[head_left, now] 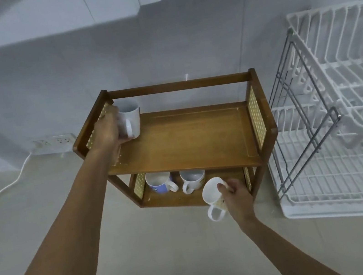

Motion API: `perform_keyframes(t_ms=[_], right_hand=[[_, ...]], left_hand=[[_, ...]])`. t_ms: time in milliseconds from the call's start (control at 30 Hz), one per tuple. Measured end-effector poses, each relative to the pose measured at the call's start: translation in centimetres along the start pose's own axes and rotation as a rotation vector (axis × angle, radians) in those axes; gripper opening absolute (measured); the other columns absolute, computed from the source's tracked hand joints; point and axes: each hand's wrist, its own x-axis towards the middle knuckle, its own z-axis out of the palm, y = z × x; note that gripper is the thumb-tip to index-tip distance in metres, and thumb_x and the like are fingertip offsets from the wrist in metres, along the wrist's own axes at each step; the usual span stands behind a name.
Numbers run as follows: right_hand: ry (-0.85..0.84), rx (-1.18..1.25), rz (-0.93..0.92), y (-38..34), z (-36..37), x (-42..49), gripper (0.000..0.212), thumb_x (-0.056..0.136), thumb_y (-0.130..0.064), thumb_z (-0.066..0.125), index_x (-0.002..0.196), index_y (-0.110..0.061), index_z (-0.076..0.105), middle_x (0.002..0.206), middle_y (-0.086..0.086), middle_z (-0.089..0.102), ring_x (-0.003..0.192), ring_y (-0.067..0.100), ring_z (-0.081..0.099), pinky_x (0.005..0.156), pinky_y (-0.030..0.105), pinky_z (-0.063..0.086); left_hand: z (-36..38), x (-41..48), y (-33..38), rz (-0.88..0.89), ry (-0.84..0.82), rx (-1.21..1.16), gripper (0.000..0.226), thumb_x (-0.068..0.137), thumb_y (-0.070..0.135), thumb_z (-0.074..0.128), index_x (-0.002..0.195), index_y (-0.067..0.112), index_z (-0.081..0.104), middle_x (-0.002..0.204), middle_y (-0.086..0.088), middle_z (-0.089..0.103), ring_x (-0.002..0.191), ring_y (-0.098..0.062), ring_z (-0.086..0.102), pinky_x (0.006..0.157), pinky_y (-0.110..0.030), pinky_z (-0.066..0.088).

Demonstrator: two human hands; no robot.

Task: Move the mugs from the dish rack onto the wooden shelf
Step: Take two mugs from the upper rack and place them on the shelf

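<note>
A two-tier wooden shelf (187,136) stands on the counter against the wall. My left hand (106,132) grips a tall white mug (130,117) at the left end of the top tier. My right hand (236,194) holds a white mug with a yellowish pattern (213,195) at the front right of the lower tier, handle pointing toward me. On the lower tier sit a blue and white mug (159,182) and a white mug (192,178). The white dish rack (339,111) stands to the right with no mugs visible in it.
A wall socket strip (52,142) with a white cable (4,188) sits left of the shelf. Beige counter (158,249) stretches in front. White upper cabinets hang overhead. A dark object lies at the far left edge.
</note>
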Motion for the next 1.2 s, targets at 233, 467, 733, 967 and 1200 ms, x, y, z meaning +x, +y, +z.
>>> perform_keyframes(t_ms=[233,467,733,967,1200], right_hand=[[0.058,-0.031,0.000,0.0,0.9,2.7,0.024,0.092,-0.029,0.067,0.111,-0.014,0.064,0.090,-0.016,0.064,0.093,0.016,0.059,0.069,0.022,0.038],[0.097,-0.055,-0.021,-0.1,1.1,4.0,0.029,0.099,-0.029,0.057,0.121,-0.012,0.066,0.121,0.006,0.069,0.115,0.027,0.060,0.086,0.026,0.037],[0.171,-0.153,-0.026,-0.4,1.0,3.8,0.040,0.107,-0.025,0.041,0.142,-0.010,0.052,0.144,0.014,0.057,0.130,0.036,0.052,0.098,0.030,0.039],[0.171,-0.200,0.042,-0.6,1.0,3.0,0.059,0.102,-0.027,0.053,0.152,-0.003,0.032,0.148,0.024,0.049,0.133,0.041,0.050,0.105,0.040,0.041],[0.119,-0.124,-0.002,-0.1,0.9,0.9,0.077,0.093,-0.020,0.067,0.156,-0.006,0.023,0.152,0.021,0.044,0.137,0.040,0.045,0.108,0.045,0.041]], left_hand=[[1.2,1.5,0.6,-0.019,-0.029,0.108,0.039,0.108,0.031,0.042,0.142,0.013,0.047,0.132,-0.012,0.055,0.112,-0.026,0.061,0.102,-0.046,0.055],[1.2,0.9,0.6,-0.058,0.002,0.070,0.030,0.108,0.038,0.044,0.122,0.014,0.052,0.104,-0.004,0.062,0.095,-0.021,0.062,0.073,-0.034,0.060],[0.4,0.9,-0.5,0.055,-0.013,0.138,0.032,0.104,0.054,0.044,0.117,0.026,0.051,0.095,0.009,0.061,0.094,-0.016,0.063,0.081,-0.038,0.063],[-0.1,-0.3,-1.0,0.070,-0.052,0.132,0.038,0.103,0.057,0.044,0.121,0.026,0.054,0.124,-0.004,0.064,0.109,-0.023,0.067,0.089,-0.042,0.063],[-0.5,-1.6,-1.4,0.093,-0.085,0.107,0.047,0.103,0.057,0.043,0.133,0.023,0.056,0.141,-0.008,0.060,0.122,-0.027,0.064,0.097,-0.045,0.059]])
